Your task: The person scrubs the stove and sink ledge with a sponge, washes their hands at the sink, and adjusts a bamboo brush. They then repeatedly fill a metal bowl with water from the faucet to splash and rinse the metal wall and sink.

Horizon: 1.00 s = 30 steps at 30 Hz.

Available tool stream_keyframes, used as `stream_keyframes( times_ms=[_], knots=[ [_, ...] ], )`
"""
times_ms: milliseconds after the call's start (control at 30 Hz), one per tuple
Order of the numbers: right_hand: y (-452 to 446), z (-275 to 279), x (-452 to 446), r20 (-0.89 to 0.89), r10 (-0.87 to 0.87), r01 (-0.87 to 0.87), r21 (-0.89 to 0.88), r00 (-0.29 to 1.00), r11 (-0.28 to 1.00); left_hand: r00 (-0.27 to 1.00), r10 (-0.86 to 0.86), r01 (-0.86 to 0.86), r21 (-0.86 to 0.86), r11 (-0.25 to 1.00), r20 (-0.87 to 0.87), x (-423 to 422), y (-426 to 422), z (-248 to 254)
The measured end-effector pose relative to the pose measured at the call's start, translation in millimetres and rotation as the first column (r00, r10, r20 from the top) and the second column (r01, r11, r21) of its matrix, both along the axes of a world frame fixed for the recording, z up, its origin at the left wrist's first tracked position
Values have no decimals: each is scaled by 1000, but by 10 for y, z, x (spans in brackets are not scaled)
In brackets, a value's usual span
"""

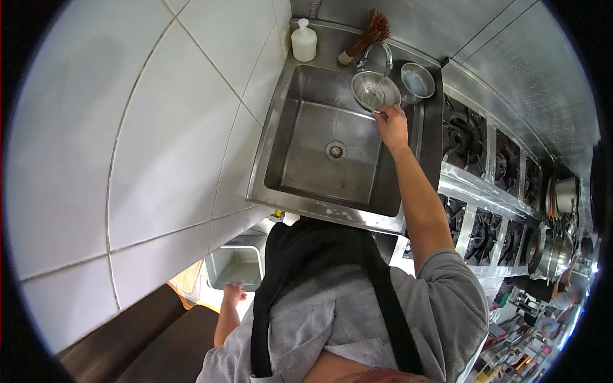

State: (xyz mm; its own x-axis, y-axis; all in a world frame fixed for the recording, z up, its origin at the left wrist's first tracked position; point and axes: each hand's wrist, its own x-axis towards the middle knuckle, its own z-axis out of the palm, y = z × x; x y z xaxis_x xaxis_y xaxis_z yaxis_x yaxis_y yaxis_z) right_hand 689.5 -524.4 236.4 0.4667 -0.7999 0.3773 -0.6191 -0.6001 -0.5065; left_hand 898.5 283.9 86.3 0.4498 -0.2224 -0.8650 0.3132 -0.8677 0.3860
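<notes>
My right hand (392,126) grips the near rim of a round metal bowl (364,97) at the back right of the sink (306,159). Above it, the curved faucet (388,54) runs a stream of water into the bowl, and water shows inside. Beside the bowl, to the right, stands a second metal container (418,82) with cloudy liquid in it. My left hand (235,293) hangs low at my side, above or near a grey plastic bin (235,263). Its fingers look loosely bent and apart, and I see nothing in them.
A white pump bottle (304,42) and a bristle brush (367,38) stand behind the sink. Gas burners (463,137) line the right side. Tiled wall (172,127) bounds the left. Pots (554,252) and other people (562,303) are at the far right.
</notes>
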Motion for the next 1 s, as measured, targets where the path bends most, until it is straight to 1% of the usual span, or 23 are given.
stream_keyframes(
  times_ms=[33,67,133,200,233,267,300,333,367,400,500,533,600,667,700,733,800,833,867,900,933,967,1000],
  knots=[
    [16,48,9,4,9,-9,-6,1000,1000,988,157,-157,-21,987,-8,66,-141,117],
    [46,109,18,5,-2,2,21,1000,1000,986,168,-168,-27,985,-2,90,-306,184],
    [49,167,58,24,2,-3,39,1000,999,870,492,-492,-96,865,-22,153,-578,304],
    [-67,51,15,-7,27,-27,-53,1000,998,880,475,-474,-113,873,-21,14,-701,427],
    [-86,5,15,80,40,-28,-146,996,989,895,446,-446,-111,888,-29,-73,-730,474],
    [-147,-3,34,91,55,-42,-139,994,989,888,460,-459,-109,882,-15,-192,-588,324],
    [-167,6,15,60,65,-61,-70,996,996,984,169,-161,-129,978,50,-325,-315,74],
    [-183,0,-34,26,69,-69,2,997,998,999,-15,20,-90,996,51,-429,-297,184],
    [-204,-32,-39,59,85,-83,-36,995,996,979,-197,200,-61,978,56,-532,-297,312],
    [-220,-65,-49,61,69,-68,-16,996,998,951,-304,306,-41,951,53,-653,-300,458],
    [-294,-124,-68,50,112,-109,-65,992,992,980,-198,198,50,979,4,-936,-356,902],
    [-294,-142,-66,50,121,-116,-100,991,988,996,-83,81,98,992,19,-1037,-482,1170],
    [-247,-116,-90,58,137,-128,-145,989,981,994,-52,45,71,996,96,-1161,-238,1090],
    [-254,-59,-139,-22,129,-130,-106,991,986,984,-19,15,25,1000,179,-1231,-285,1169],
    [-253,-37,-166,-15,129,-130,-123,991,984,983,64,-82,100,992,172,-1286,-327,1207],
    [-244,-29,-197,-33,111,-113,-94,993,989,981,65,-82,88,993,183,-1302,-310,1155],
    [-270,-28,-244,-44,94,-97,-76,995,992,959,-94,94,13,995,266,-1295,-218,967],
    [-289,-35,-273,-52,106,-110,-90,993,990,843,-333,367,-1,930,423,-1272,-154,830],
    [-296,-55,-299,-62,118,-124,-102,991,987,657,-491,576,38,817,572,-1250,-92,691],
    [-299,-78,-313,-58,121,-127,-107,991,986,491,-540,688,76,721,683,-1229,-55,585],
    [-309,-97,-319,-70,106,-113,-103,992,988,630,-473,593,12,805,616,-1243,-129,560],
    [-321,-120,-318,-83,93,-101,-98,992,990,893,-194,253,-95,963,407,-1284,-214,521],
    [-328,-154,-314,-84,100,-109,-105,991,989,977,150,-136,-105,985,150,-1329,-302,520]
  ],
)
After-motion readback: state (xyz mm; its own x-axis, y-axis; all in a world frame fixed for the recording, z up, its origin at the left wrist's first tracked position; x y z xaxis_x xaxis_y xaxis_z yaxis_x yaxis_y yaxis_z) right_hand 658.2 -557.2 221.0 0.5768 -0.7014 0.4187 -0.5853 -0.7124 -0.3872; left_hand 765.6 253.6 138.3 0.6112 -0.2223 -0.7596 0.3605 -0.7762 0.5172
